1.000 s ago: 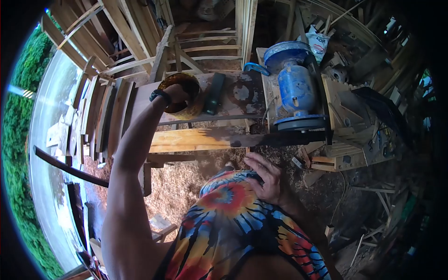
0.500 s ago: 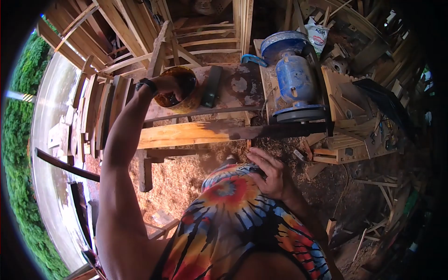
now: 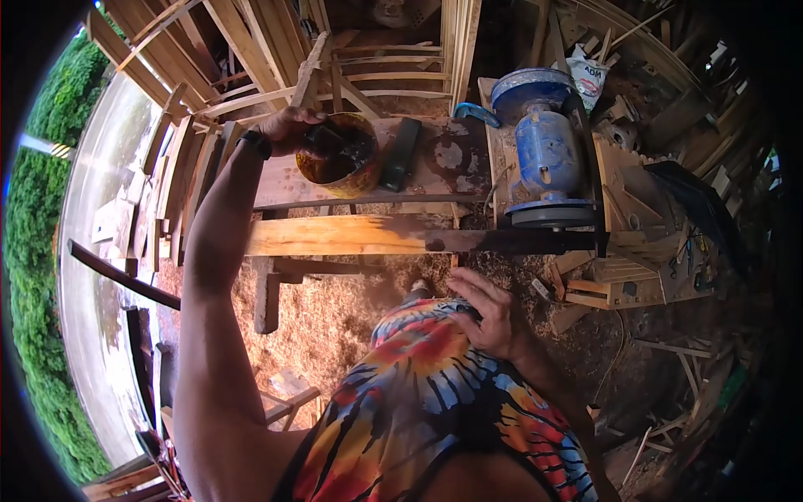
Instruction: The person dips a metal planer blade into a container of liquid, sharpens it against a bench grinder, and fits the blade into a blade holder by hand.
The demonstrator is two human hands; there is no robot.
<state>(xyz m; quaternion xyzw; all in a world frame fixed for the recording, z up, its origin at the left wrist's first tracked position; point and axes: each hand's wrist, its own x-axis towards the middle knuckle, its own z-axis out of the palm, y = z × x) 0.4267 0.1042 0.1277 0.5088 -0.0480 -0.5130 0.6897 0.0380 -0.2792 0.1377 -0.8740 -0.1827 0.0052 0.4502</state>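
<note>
Resting at the front of my multicoloured tie-dyed shirt (image 3: 418,364), my right hand (image 3: 489,318) lies loose, fingers bent and thumb apart, with nothing visible in it. Just ahead of that hand runs a long, flat wooden plank (image 3: 335,237), pale yellow toward the left and blackened toward the right.

Farther out and to the left, my left hand (image 3: 288,131) grips a dark, wet-looking pad (image 3: 324,140) at the left side of a round, yellow-stained open bucket (image 3: 355,182) with dark, glinting contents. I judge the step in hand to be wetting the pad at the bucket, since the plank's pale stretch looks uncoated. Moving on from here seems to call for a firm pinch and a pause over the opening, so drips fall inside.

Right of my left hand, past the bucket, a dark green rectangular block (image 3: 401,155) lies on a blotched brown board (image 3: 276,180); farther right sits a blue-painted, drum-shaped machine (image 3: 548,155). Beyond that hand lean pale, rough timber lengths (image 3: 259,50).
</note>
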